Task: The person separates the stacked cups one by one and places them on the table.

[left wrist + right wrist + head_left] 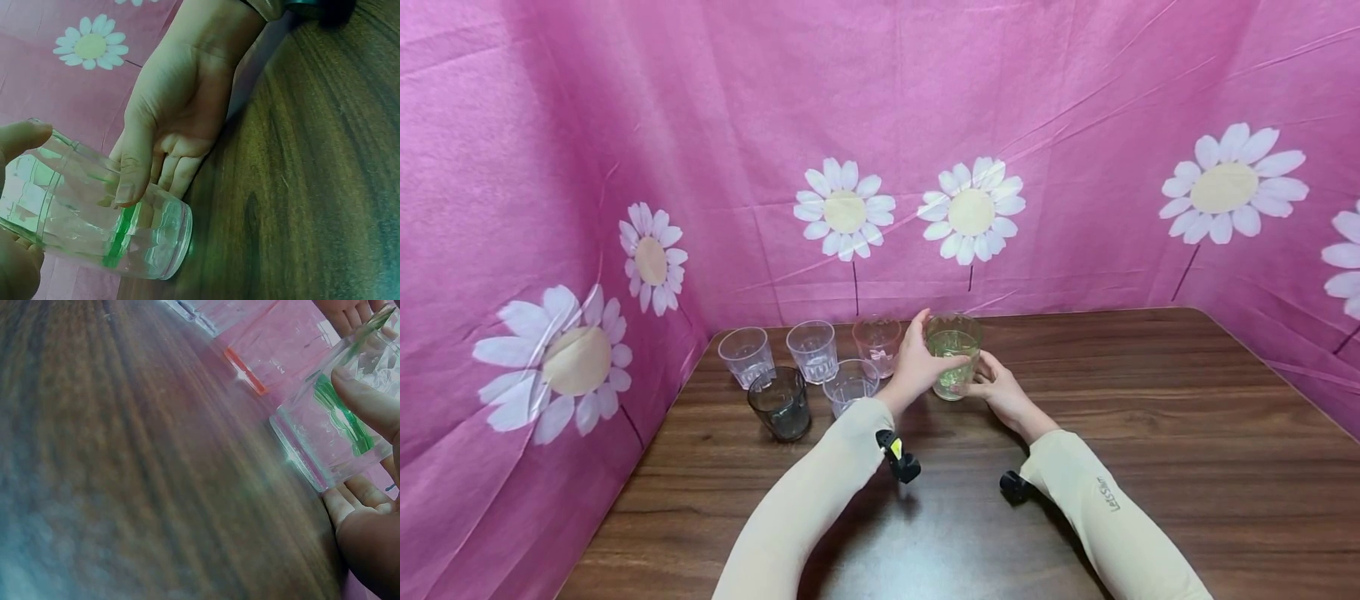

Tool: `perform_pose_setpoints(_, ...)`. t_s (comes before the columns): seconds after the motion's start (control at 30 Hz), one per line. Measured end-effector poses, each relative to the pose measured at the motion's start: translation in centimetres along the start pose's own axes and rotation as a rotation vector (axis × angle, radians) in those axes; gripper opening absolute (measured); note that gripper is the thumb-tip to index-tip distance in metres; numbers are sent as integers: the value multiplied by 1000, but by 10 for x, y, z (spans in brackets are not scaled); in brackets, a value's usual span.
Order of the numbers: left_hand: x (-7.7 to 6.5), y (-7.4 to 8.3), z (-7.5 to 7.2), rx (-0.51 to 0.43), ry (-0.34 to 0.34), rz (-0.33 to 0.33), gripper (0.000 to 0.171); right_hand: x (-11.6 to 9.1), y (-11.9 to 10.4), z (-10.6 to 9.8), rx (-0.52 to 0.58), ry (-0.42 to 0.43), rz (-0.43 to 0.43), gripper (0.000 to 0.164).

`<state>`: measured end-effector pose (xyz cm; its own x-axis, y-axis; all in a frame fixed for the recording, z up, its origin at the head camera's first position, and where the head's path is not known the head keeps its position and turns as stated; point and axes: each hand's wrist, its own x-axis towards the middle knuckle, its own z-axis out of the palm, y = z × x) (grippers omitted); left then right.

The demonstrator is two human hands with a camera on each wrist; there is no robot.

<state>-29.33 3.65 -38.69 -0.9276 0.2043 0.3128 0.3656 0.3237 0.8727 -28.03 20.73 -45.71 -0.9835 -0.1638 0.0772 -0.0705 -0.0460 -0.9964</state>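
Both hands hold a green-tinted drinking glass [952, 333] upright near the back edge of the table. My left hand [916, 364] grips it from the left, thumb across the front and fingers up along the side near the rim. Lower down, my right hand [1004, 395] grips from the right, its thumb on the front of the wall. In the left wrist view a second rim-like line runs round the upper part of the glass [153, 240]. The right wrist view shows the base of the glass [300, 453] close to the tabletop.
Left of the hands stand a pink-red glass [880, 332], several clear glasses [812, 350] and a dark grey glass [781, 410], close together. They stand on a brown wood-grain table [1150, 400]. A pink cloth [1075, 100] with daisies hangs behind it and along its sides.
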Motion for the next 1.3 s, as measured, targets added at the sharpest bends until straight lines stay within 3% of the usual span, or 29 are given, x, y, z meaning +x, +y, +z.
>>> perform_pose_setpoints(0.17,2,0,-1,57,7,8,92,0,1,-1,-6,4,14,79)
perform_pose_setpoints(0.5,-4,-1,0,102,82,55,84,-2,3,-2,-2,-30,24,79)
perform_pose_setpoints(0.8,-5,-1,6,103,130,77,82,-2,-1,-4,-22,-20,26,78)
perform_pose_setpoints(1.07,2,3,10,54,271,51,82,-2,-6,7,-37,46,-9,73)
perform_pose_setpoints(1.3,5,14,1,27,283,38,84,-3,-4,8,-82,89,-12,72)
